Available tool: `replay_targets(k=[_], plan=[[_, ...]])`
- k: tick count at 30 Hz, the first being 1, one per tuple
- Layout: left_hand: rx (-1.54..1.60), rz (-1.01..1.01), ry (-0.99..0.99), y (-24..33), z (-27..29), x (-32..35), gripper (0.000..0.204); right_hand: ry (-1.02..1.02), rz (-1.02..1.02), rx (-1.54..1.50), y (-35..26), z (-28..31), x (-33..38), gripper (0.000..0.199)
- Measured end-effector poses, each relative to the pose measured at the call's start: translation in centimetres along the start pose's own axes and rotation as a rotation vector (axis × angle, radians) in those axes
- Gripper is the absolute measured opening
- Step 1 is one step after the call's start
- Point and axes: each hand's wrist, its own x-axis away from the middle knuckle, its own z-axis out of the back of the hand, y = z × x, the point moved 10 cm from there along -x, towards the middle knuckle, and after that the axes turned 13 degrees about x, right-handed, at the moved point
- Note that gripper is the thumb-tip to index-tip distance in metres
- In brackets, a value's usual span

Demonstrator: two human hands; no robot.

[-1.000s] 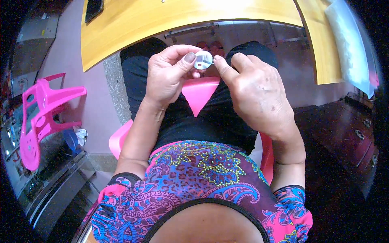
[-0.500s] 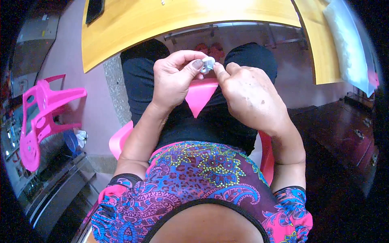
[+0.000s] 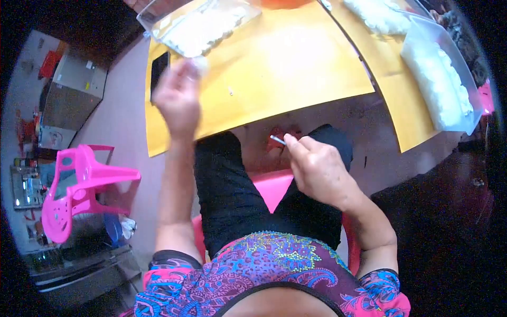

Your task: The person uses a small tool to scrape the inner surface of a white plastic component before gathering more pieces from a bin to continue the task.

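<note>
My left hand [image 3: 181,98], smeared by motion, is raised over the left part of the yellow table [image 3: 285,74]. Its fingers are closed around a small white plastic piece [image 3: 199,63], whose shape is blurred. Just beyond it stands a clear bin [image 3: 248,11] heaped with small white pieces. Over my lap, my right hand [image 3: 319,169] is closed on a thin, pale rod-like tool [image 3: 277,140]. Only the tool's tip sticks out past the thumb and index finger; the rest is hidden in the fist.
A black phone [image 3: 159,79] lies near the table's left edge, and a tiny white bit [image 3: 231,91] sits mid-table. To the right, another clear bin [image 3: 438,87] holds white pieces. A pink chair [image 3: 87,182] stands at the left. Part of an orange-red object [image 3: 288,3] shows at the top.
My left hand has moved away from the right, up and left over the table with the white piece. My right hand has lowered slightly, showing the rod-like tool. The view has shifted, revealing more table.
</note>
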Motion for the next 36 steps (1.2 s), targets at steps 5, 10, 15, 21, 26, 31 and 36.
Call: replay_targets(k=[5, 10, 15, 21, 26, 31, 36], plan=[[-0.407, -0.384, 0.077, -1.6, 3.2, -16.0, 0.022, 0.029, 0.078, 0.040, 0.1, -1.3, -0.6, 0.028], [-0.940, -0.313, -0.232, -10.8, -0.9, -18.7, 0.035, -0.054, 0.071, 0.040, 2.8, -6.9, -0.8, 0.013], [-0.352, -0.414, -0.457, -5.8, -17.4, -10.0, 0.031, 0.005, 0.081, 0.040, 4.2, -8.8, -0.5, 0.020], [-0.015, -0.656, -0.916, 2.0, -38.3, 4.8, 0.048, 0.018, 0.089, -0.015, 5.3, -10.6, 0.5, 0.017], [0.065, -0.822, -1.054, 3.9, -49.5, 11.2, 0.051, -0.260, -0.020, -0.050, 6.6, -14.0, -0.5, 0.018], [-0.038, -0.759, -1.238, 2.7, -55.8, 11.7, 0.051, -0.065, 0.040, 0.022, 5.5, -9.7, 0.0, 0.016], [-0.209, -0.580, -1.380, 2.7, -56.0, 11.0, 0.058, -0.139, 0.029, -0.081, 6.0, -9.4, -0.3, 0.015]])
